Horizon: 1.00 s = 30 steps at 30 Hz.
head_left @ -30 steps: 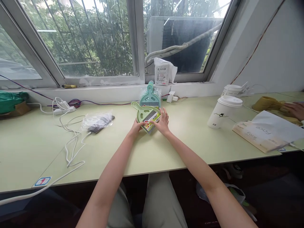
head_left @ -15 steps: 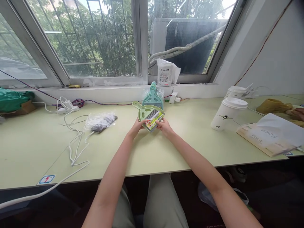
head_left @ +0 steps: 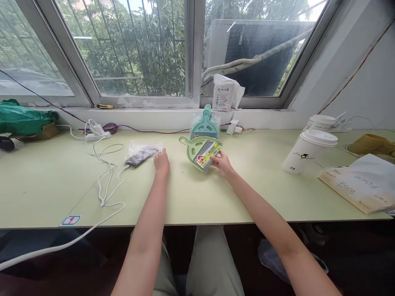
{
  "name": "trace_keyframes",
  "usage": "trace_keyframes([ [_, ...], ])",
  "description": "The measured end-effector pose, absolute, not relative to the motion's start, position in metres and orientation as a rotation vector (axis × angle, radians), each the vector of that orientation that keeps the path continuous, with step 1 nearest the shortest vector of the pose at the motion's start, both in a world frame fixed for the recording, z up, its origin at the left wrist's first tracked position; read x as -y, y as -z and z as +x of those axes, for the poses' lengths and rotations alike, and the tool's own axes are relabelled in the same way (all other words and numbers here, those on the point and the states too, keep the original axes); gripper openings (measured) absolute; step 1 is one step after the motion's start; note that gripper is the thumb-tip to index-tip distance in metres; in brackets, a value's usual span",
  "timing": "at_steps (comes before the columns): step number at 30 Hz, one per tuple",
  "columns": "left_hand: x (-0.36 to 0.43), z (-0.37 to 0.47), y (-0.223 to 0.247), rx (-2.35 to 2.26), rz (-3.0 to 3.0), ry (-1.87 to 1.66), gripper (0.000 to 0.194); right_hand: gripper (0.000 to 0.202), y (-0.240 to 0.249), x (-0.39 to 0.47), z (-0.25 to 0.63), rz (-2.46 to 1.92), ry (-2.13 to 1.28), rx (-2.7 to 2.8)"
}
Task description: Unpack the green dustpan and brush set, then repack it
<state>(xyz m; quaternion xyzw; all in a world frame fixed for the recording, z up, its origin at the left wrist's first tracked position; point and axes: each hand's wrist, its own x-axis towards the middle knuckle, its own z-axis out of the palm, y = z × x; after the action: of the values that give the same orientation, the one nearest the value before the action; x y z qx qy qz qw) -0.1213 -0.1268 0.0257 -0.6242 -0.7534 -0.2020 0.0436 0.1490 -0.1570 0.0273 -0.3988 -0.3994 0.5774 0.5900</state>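
A small green dustpan (head_left: 194, 148) with a brush and a printed label card is tilted up over the table. My right hand (head_left: 222, 163) grips its lower right side, thumb over the card. My left hand (head_left: 162, 161) is away from the dustpan, its fingers closed at the right edge of a clear plastic bag (head_left: 145, 148). Under the bag lies a dark phone (head_left: 137, 159) with a white cable plugged in. Behind the green dustpan, a stack of teal dustpans (head_left: 206, 121) in clear wrap leans by the window sill.
White cables (head_left: 106, 181) and a power strip (head_left: 98, 136) lie to the left. A lidded paper cup (head_left: 304, 154) and a tissue pack (head_left: 348, 185) stand at the right. A white package (head_left: 224, 96) and a yellow-handled tool (head_left: 105, 106) rest on the sill.
My left hand has let go of the green dustpan and moved left to the plastic bag. My right hand still holds the dustpan. The view has shifted slightly left.
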Motion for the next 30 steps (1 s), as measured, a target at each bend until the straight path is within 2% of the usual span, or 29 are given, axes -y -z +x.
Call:
trace_keyframes([
  [4,0.129,-0.109,-0.034,2.044,-2.123,0.566,0.06,0.035,-0.027,0.155,0.151,-0.96,-1.333,0.931],
  [11,0.132,-0.11,-0.041,2.164,-1.87,0.515,0.029,0.033,-0.027,0.153,0.156,-1.008,-1.308,0.869],
  [16,0.13,-0.095,-0.035,2.151,-1.835,0.829,0.039,0.035,-0.031,0.154,0.16,-1.047,-1.332,0.871],
  [19,0.129,-0.084,-0.029,2.153,-2.0,0.78,0.051,0.034,-0.033,0.154,0.162,-1.075,-1.362,0.895],
  [23,0.129,-0.084,-0.026,2.174,-2.119,0.603,0.03,0.031,-0.033,0.153,0.166,-1.109,-1.392,0.915],
  [30,0.128,-0.092,-0.032,2.262,-2.041,0.548,0.036,0.033,-0.033,0.153,0.166,-1.139,-1.399,0.904],
])
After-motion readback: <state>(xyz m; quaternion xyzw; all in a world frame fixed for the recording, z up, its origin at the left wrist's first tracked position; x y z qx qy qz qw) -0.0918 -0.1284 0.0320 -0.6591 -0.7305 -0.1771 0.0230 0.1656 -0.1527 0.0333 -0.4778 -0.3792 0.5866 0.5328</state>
